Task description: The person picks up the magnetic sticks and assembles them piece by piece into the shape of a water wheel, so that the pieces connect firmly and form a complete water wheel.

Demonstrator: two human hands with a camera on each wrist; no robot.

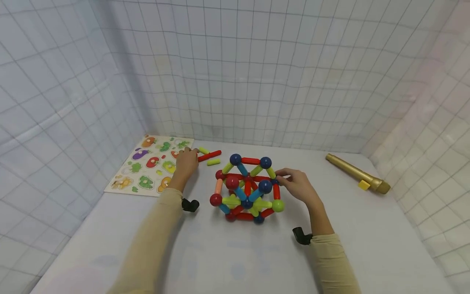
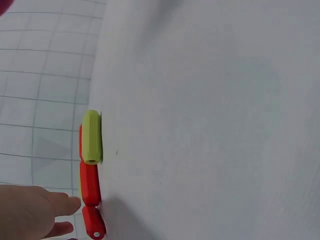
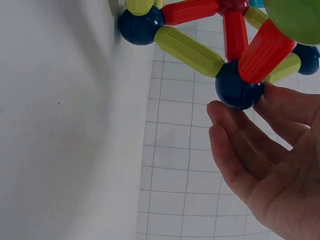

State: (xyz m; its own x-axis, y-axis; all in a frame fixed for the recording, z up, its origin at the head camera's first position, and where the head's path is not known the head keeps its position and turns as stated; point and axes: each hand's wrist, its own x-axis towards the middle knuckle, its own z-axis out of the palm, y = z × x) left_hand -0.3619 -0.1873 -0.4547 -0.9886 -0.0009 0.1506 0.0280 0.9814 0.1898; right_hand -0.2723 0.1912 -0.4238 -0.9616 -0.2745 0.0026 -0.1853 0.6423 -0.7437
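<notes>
A frame of coloured rods and balls (image 1: 232, 201) stands on the white table between my hands. My right hand (image 1: 296, 184) pinches a dark blue ball (image 3: 239, 86) at its right side, thumb and fingers about it. Red and yellow-green rods join at that ball. My left hand (image 1: 186, 164) is at the back left, beside loose rods. In the left wrist view its fingers reach toward a red rod (image 2: 90, 184); whether they touch it I cannot tell. A yellow-green rod (image 2: 92, 137) lies near there. Nothing shows in the left hand's grasp.
A board with vegetable pictures (image 1: 136, 191) lies at the left, partly under the left arm. A gold microphone-shaped thing (image 1: 352, 170) and a small yellow block (image 1: 364, 185) are at the right. White grid-patterned sheets (image 1: 271, 73) wall the table's back and sides.
</notes>
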